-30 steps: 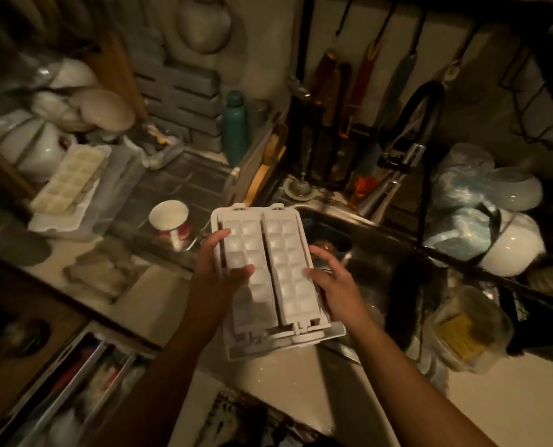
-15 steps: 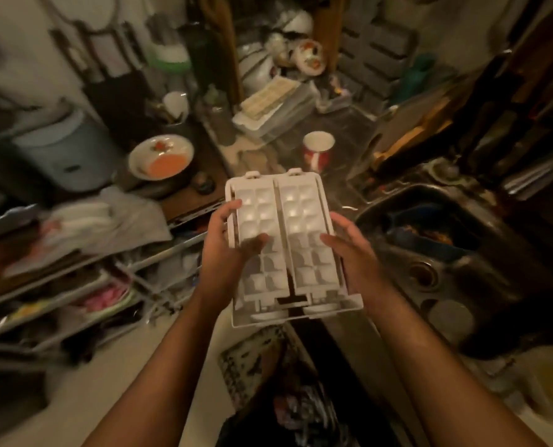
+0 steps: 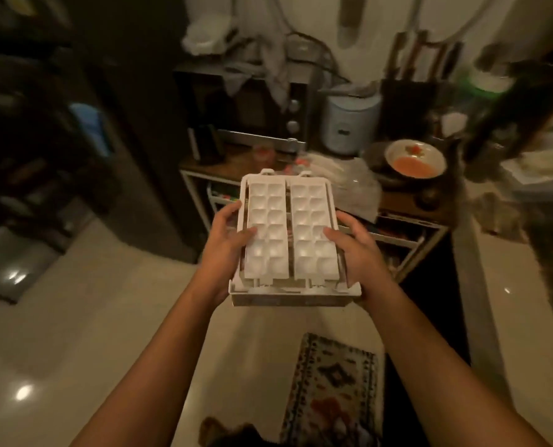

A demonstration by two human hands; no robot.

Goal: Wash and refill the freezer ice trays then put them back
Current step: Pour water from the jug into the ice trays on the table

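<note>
Floor (image 3: 75, 317) first, since it fills most of my feed: pale glossy tile with lamp glare on it, and a patterned rug (image 3: 333, 388) lying near, just right of centre. Far left is a tall dark block (image 3: 123, 124). Might be the freezer, honestly can't tell in this light. Straight ahead at the far side is a wooden-topped counter (image 3: 223, 162) with a small oven (image 3: 246, 108) on it, a pale blue cooker (image 3: 349, 124) to its right and a bowl (image 3: 415, 162) of something orange further right.

The task's stuff is all up in the air, over the floor between me and that counter: a white holder (image 3: 288, 296) with two ice trays side by side in it, left tray (image 3: 267, 230) and right tray (image 3: 314, 230). Left hand (image 3: 223, 240) grips the holder's left edge and right hand (image 3: 359, 250) grips the right edge, with thumbs (image 3: 246, 233) pressed on top of the trays. The cells look shiny, but I can't say whether there's water in them.

My guess is this is the carry-back leg. What worries me: if those cells are full, any tilt sloshes water onto slick-looking tile. The trays only seem to rest in the holder, so a loose thumb could let one slide out the near end. And that rug sits near the walking line, so catch a foot and the lot goes.
</note>
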